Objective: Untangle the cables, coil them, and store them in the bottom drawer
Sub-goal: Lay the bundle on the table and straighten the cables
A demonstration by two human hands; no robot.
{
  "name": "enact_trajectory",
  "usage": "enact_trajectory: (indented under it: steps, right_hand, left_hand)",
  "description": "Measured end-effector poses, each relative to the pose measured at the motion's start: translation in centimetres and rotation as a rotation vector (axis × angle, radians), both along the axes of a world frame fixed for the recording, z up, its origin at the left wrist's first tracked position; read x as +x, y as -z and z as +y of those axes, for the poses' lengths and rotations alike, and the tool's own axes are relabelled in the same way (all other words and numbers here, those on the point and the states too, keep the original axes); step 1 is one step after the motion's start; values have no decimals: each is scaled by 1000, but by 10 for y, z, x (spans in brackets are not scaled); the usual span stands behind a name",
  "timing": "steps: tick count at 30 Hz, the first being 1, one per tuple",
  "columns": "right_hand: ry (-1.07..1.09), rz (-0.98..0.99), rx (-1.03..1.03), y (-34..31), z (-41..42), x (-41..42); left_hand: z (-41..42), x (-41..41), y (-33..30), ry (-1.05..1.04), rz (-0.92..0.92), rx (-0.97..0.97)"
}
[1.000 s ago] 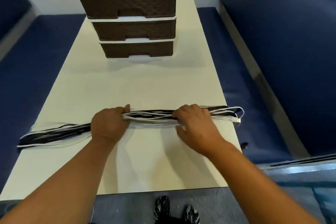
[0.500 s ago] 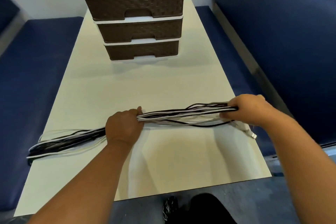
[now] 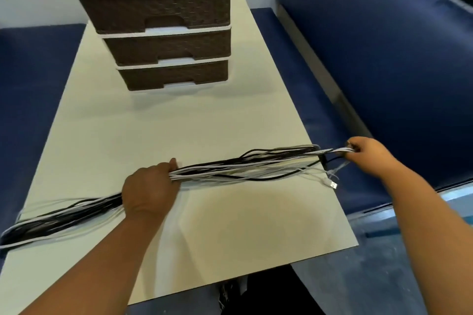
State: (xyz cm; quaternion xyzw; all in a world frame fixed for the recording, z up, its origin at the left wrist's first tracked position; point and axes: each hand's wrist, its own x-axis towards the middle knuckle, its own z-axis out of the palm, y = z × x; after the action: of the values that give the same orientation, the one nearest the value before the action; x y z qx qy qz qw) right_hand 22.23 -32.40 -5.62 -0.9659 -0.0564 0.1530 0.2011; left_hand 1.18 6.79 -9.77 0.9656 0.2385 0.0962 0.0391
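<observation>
Slippage threatens the long bundle of black and white cables (image 3: 230, 170) across the pale tabletop (image 3: 179, 130): left hand (image 3: 149, 190) clamps its middle, right hand (image 3: 364, 152) pinches ends past the edge (loose plugs dangle, could snag).

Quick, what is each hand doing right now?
Left hand: closed around the cable bundle, holding it down on the table.
Right hand: pinching a few white cables past the table's edge.
</observation>
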Motion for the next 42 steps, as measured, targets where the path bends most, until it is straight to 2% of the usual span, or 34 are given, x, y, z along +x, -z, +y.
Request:
enact_trajectory:
  steps: [4,7,9,11,14,15,17,20,23,25,30,38,40,42]
  right_hand:
    - [75,88,-8,10,-16,7]
    - [24,210,-239,-2,-17,8]
    - [-62,235,-318,-22,-3,4]
    - [-161,134,-240,-44,28,-7]
    - [-297,-80,64,-66,103,-38]
    - [-377,-98,144,-66,127,-48]
    - [-532,-22,135,-53,162,-59]
    - [-645,61,-35,-34,178,-60]
    - [-673,34,77,-44,172,-58]
    - [-639,56,118,-58,161,-54]
    - [-412,7,41,-76,105,-23]
    - [-151,-96,-168,-36,54,-4]
    - [-64,-64,-144,-23,43,-1]
    - [27,-65,-9,-15,32,-3]
  left_hand:
    - [-2,0,-3,-22,-3,-26]
    - [-3,-2,-4,-34,-36,-22]
    - [-4,0,-3,-29,-56,-22]
    - [-4,1,-3,-31,-76,-8]
    - [-4,0,-4,-36,-82,6]
    - [-3,0,-4,-44,-76,5]
    - [-3,0,-4,-49,-78,12]
    - [-2,-1,-4,-40,-82,25]
    - [-1,-2,-2,-36,-91,24]
    - [-1,-1,-2,-32,-103,19]
    - [-1,0,-2,-30,-103,20]
    - [1,0,1,-11,-111,31]
    - [1,0,1,-14,-105,41]
    - [1,-1,1,-16,-103,42]
